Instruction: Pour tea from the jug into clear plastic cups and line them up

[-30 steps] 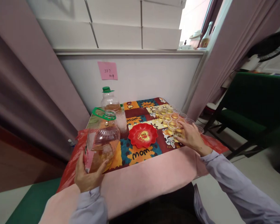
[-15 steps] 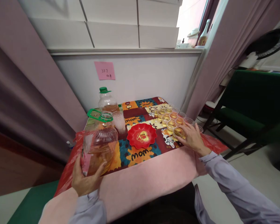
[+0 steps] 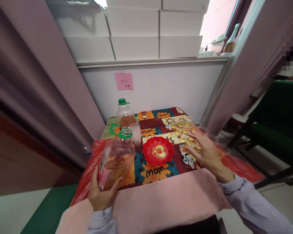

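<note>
My left hand [image 3: 104, 191] is wrapped around the lower near side of a clear plastic jug [image 3: 119, 159] of amber liquid. The jug stands upright with its mouth uncapped and its green handle ring at the neck. On the right, my right hand [image 3: 207, 154] reaches over a cluster of clear plastic cups [image 3: 185, 132] holding yellowish contents. Thumb and forefinger are on either side of the rim of a near plastic cup [image 3: 191, 141]; the other fingers partly cover cups behind. Between my hands lies a red scalloped plate [image 3: 169, 152] with a gold heart print.
A second jug [image 3: 126, 120] with a green cap stands at the back left, beside a stack of clear cups [image 3: 136, 135]. A patterned mat [image 3: 152, 123] covers the table. A pink note [image 3: 124, 81] is on the wall. A green chair [image 3: 278, 110] stands right.
The camera view has shifted, so the table sits lower and further right. My right hand has moved slightly left over the cups. My left hand stays around the jug.
</note>
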### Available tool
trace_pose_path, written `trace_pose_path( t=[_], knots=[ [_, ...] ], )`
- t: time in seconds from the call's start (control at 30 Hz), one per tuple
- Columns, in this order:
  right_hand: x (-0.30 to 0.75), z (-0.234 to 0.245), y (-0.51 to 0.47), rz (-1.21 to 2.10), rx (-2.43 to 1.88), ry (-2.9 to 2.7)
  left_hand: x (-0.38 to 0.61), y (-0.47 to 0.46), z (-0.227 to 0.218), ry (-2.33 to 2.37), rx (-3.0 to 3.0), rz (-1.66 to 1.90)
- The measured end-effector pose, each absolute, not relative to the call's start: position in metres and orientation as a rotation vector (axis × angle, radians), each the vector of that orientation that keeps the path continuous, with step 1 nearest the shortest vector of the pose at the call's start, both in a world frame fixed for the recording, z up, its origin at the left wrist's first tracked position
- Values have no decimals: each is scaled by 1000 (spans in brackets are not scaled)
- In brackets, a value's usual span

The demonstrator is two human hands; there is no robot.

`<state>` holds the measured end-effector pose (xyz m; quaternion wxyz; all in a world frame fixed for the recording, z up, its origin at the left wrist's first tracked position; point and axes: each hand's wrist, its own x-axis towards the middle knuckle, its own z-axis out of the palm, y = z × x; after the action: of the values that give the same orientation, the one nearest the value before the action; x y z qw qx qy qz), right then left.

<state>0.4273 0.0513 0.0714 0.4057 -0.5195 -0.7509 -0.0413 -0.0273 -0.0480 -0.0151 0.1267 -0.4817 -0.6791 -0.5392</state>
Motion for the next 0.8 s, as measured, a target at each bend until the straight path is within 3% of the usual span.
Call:
trace_pose_path(
  t=[0.17, 0.5, 0.8],
  knots=[
    [351, 87, 73, 147, -1079, -2057, -33, -52, -21, -1987, -1421, -1535],
    [292, -27, 37, 268, -1145, -2307, -31, -63, -21, -2086, -1425, -1489],
    [286, -38, 91, 199, -1100, -2277, -28, -68, -24, -2184, -1342, -1436]
  ],
)
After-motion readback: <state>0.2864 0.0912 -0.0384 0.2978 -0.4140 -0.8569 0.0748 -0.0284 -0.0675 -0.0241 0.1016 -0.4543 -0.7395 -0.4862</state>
